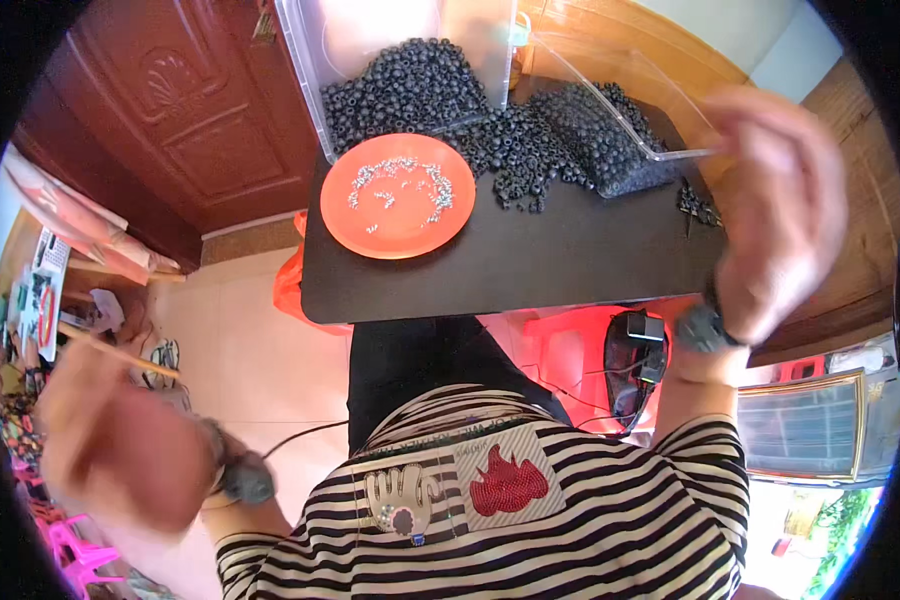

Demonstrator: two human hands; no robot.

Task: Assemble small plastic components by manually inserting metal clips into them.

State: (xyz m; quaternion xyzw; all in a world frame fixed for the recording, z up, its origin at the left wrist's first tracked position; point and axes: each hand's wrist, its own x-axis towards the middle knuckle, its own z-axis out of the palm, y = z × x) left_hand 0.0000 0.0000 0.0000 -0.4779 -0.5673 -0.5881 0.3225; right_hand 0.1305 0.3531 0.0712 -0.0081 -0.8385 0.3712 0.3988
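My left hand (pixel 125 440) is raised at the lower left, far from the table and blurred by motion. A thin tan stick (pixel 130 356) crosses at its upper edge; I cannot tell whether the fingers hold it. Past the table's right edge, my right hand (pixel 785 215) is also smeared, its fingers curled near the corner of a clear plastic box (pixel 660 156). Whether it touches the box cannot be made out. An orange plate (pixel 395 238) on the dark table (pixel 560 265) bears small silvery pieces (pixel 385 200). Black beads (pixel 530 150) lie heaped behind it.
A larger clear bin (pixel 310 85) full of black beads stands at the table's back left. Below the table are a red plastic stool (pixel 565 350) and a black bag (pixel 625 375). A brown carved door (pixel 185 110) is at the far left; a pink stool (pixel 80 550) stands lower left.
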